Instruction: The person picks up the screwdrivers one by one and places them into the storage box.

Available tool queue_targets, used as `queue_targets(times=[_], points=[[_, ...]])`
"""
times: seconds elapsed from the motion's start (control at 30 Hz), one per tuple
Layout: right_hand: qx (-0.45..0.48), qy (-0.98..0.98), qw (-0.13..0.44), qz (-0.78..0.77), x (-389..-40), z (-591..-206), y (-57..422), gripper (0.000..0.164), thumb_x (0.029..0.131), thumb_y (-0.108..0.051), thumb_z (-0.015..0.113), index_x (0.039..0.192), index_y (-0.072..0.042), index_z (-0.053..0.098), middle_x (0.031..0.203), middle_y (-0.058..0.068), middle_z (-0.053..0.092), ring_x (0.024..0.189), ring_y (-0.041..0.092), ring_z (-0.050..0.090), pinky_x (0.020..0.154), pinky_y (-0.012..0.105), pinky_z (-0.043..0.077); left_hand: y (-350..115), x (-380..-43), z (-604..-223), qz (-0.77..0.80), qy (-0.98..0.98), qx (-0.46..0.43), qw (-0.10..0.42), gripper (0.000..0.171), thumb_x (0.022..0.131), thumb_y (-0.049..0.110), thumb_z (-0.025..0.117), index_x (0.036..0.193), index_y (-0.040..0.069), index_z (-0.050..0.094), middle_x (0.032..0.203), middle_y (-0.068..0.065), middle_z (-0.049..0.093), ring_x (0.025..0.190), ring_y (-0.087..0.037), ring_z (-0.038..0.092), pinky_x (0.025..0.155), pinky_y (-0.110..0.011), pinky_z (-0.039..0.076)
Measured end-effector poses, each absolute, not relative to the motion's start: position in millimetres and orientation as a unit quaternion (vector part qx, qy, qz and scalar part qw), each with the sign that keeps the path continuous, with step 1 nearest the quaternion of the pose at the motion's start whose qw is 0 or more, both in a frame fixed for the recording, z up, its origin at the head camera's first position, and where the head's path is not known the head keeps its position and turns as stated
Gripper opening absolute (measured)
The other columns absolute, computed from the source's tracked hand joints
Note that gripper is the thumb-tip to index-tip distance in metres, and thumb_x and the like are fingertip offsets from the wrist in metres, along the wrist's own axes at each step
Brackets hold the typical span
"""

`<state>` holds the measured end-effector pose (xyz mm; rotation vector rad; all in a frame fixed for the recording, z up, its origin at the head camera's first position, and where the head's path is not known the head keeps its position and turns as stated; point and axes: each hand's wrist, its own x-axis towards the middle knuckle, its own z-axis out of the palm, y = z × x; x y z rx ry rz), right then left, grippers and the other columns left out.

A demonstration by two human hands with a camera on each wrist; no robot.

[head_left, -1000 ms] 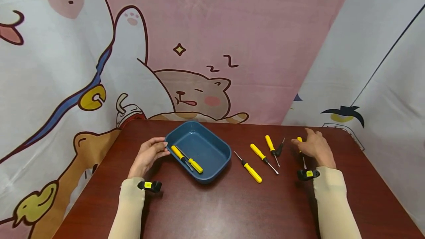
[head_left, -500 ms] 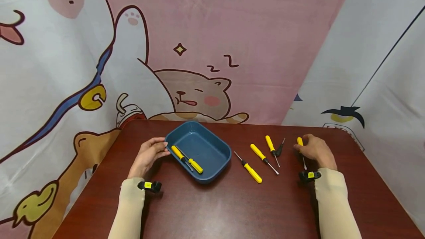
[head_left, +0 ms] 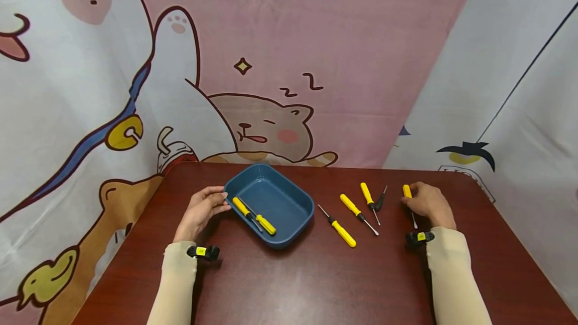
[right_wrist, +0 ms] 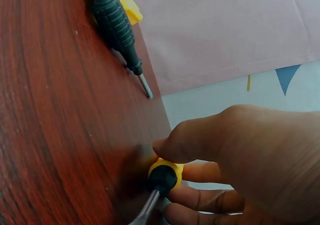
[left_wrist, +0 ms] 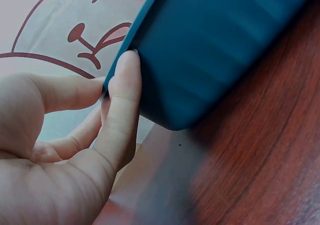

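My left hand (head_left: 203,210) pinches the left rim of a blue tray (head_left: 295,195) between thumb and fingers; the left wrist view shows the tray's outer wall (left_wrist: 210,55) beside the fingertips. Two yellow-handled screwdrivers (head_left: 265,224) lie inside along the tray's near left side. At the right of the table, my right hand (head_left: 429,203) grips a yellow-and-black screwdriver (head_left: 407,192) by its handle, thumb on one side and fingers on the other. In the right wrist view its metal shaft (right_wrist: 147,207) points toward the camera, and the palm side is partly hidden.
Between tray and right hand lie three yellow-handled screwdrivers, one (head_left: 343,233) nearest the tray, one (head_left: 351,205) in the middle and one (head_left: 367,193) farther back. A small black screwdriver (right_wrist: 115,25) lies next to the last. A printed cloth (head_left: 361,64) hangs behind the table (head_left: 293,290).
My right hand has lowered onto the screwdriver at the right, and its fingers have closed round the handle. The left hand and the tray have stayed in place.
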<state>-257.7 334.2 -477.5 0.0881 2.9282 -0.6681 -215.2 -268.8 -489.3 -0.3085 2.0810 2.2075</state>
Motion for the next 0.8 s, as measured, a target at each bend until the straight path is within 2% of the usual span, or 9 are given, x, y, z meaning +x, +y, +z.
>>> queue_targets(times=[0.23,0.5,0.8], points=[[0.045,0.973,0.075,-0.214,-257.9,-476.5,333.2,0.063,0.095,-0.026,0.065,0.137,0.017,0.046,0.119,0.037,0.059,0.087,0.038,0.059,0.074,0.050,0.058,-269.7,-214.9,-488.2,0.721,0.686,-0.089,0.043,0.043,0.101,0.007,0.063,0.140,-0.005,0.048,0.107,-0.017,0.065,0.080,-0.015,0.067,0.082,-0.031,0.065],[0.055,0.968,0.080,-0.233,-258.4,-475.6,332.7,0.061,0.095,-0.023,0.064,0.136,0.017,0.045,0.114,0.036,0.058,0.078,0.033,0.061,0.061,0.034,0.058,-268.6,-214.4,-488.6,0.725,0.681,-0.088,0.044,0.044,0.101,0.007,0.062,0.140,-0.007,0.047,0.098,-0.009,0.066,0.080,-0.014,0.066,0.083,-0.032,0.065],[0.056,0.959,0.095,-0.262,-255.2,-476.3,331.1,0.059,0.096,-0.020,0.062,0.139,0.017,0.043,0.113,0.035,0.056,0.075,0.028,0.062,0.059,0.032,0.058,-269.2,-213.6,-489.0,0.723,0.683,-0.094,0.044,0.043,0.101,0.007,0.063,0.140,-0.006,0.049,0.095,-0.007,0.064,0.081,-0.016,0.066,0.083,-0.033,0.065]])
